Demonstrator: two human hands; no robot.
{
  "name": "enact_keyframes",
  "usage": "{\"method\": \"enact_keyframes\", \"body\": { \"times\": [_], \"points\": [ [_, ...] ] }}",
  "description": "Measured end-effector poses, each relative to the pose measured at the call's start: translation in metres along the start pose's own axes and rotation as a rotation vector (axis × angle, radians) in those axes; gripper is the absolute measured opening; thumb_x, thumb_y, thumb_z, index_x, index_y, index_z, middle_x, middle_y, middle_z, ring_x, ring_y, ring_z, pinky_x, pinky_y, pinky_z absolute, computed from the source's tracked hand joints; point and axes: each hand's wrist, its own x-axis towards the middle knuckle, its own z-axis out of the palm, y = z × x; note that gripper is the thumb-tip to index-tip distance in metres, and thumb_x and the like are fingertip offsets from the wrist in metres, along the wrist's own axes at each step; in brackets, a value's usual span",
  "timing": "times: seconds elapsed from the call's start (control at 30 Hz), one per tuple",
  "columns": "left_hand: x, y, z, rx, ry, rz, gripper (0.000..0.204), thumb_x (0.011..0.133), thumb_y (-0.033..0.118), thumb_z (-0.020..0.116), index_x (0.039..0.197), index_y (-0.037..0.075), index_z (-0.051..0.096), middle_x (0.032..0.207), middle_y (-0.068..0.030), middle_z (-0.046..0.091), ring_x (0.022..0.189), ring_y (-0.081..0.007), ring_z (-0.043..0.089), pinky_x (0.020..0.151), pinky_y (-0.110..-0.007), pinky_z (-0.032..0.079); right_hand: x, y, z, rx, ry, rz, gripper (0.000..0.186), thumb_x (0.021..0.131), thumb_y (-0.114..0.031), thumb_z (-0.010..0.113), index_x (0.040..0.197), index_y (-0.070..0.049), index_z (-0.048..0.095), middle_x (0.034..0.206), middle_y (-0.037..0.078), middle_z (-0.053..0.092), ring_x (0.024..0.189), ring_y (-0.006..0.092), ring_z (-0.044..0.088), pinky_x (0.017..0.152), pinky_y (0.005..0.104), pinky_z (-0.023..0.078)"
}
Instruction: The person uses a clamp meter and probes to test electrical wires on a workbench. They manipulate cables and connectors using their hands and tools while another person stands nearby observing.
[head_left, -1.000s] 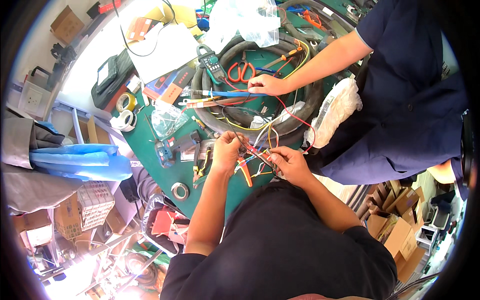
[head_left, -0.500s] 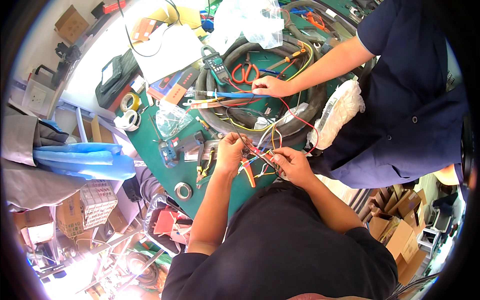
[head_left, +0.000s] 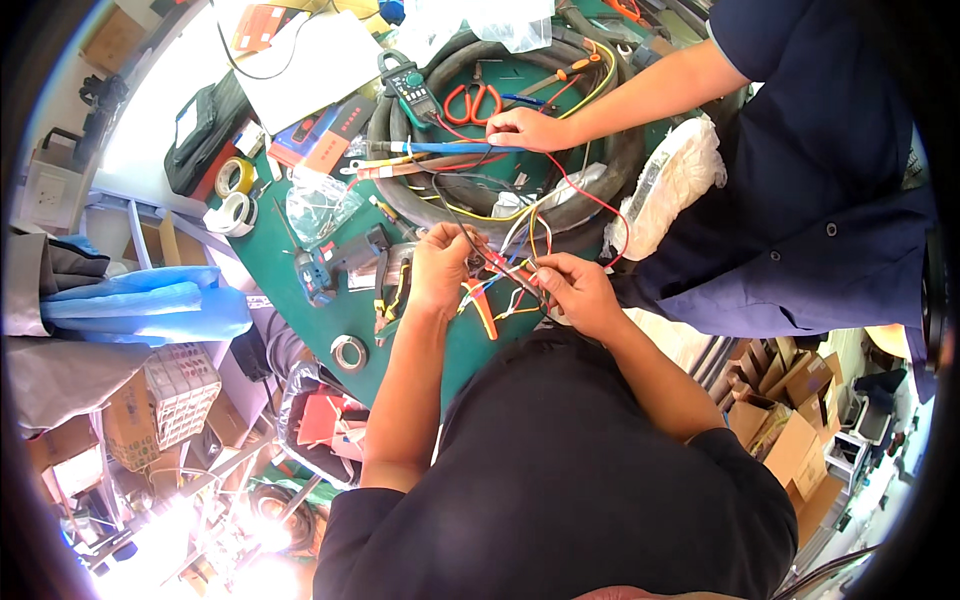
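Near the bench's front edge, my left hand [head_left: 447, 262] pinches a dark wire among red and coloured wires [head_left: 505, 265]. My right hand [head_left: 582, 292] is closed on the same bundle, just right of it. An orange-handled tool [head_left: 482, 312] lies beneath the wires. Just left of my hands are yellow-and-black pliers [head_left: 398, 295], a cordless drill [head_left: 318, 275] and a metal roll of tape [head_left: 348, 352]. Above, a co-worker's hand [head_left: 520, 128] holds a blue cable [head_left: 445, 147] over a thick black cable coil [head_left: 625, 180]. A clamp meter [head_left: 408, 92] and red-handled scissors [head_left: 472, 105] rest there.
The co-worker's body [head_left: 790, 230] stands at right beside a wrapped white bundle [head_left: 660, 185]. Tape rolls [head_left: 235, 176], a dark case [head_left: 205, 135] and a white sheet [head_left: 300, 70] lie at the back left of the green bench [head_left: 285, 315]. Cardboard boxes [head_left: 780, 430] fill the lower right.
The whole scene sits higher in the picture than half a second ago, as the view shifted. Both my hands remain on the wire bundle, their fingers slightly moved. The co-worker's hand stays on the blue cable.
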Motion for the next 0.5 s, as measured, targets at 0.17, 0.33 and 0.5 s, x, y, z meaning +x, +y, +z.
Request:
{"method": "enact_keyframes", "body": {
  "times": [0.17, 0.33, 0.5],
  "points": [
    [-0.001, 0.001, 0.004, -0.001, 0.01, 0.015, 0.006, 0.087, 0.009, 0.058, 0.089, 0.004, 0.06, 0.087, -0.0082, 0.067, 0.068, -0.0069, 0.059, 0.048, -0.017, 0.037, -0.001, 0.003, -0.002, 0.043, -0.009, 0.041, 0.03, 0.097, -0.024, 0.059, 0.114, 0.0, 0.063, 0.081, -0.002, 0.061, 0.061, 0.0035, 0.053, 0.052, 0.0192, 0.042],
    [0.002, 0.007, 0.007, -0.054, 0.01, -0.057, 0.007, 0.087, 0.009, 0.056, 0.088, 0.004, 0.061, 0.087, -0.008, 0.066, 0.072, -0.0112, 0.062, 0.055, -0.021, 0.047, 0.003, 0.008, -0.004, 0.087, 0.002, 0.074, 0.029, 0.097, -0.024, 0.058, 0.111, 0.001, 0.064, 0.073, -0.002, 0.059, 0.061, 0.0042, 0.052, 0.054, 0.0216, 0.042],
    [0.008, 0.012, 0.007, -0.048, 0.024, -0.064, 0.005, 0.087, 0.006, 0.055, 0.09, 0.004, 0.058, 0.089, -0.0085, 0.066, 0.077, -0.0134, 0.063, 0.06, -0.023, 0.05, 0.003, 0.01, -0.003, 0.028, -0.019, 0.038, 0.03, 0.095, -0.023, 0.06, 0.113, 0.001, 0.064, 0.08, 0.0, 0.062, 0.064, 0.0069, 0.056, 0.057, 0.0228, 0.045]
  ]
}}
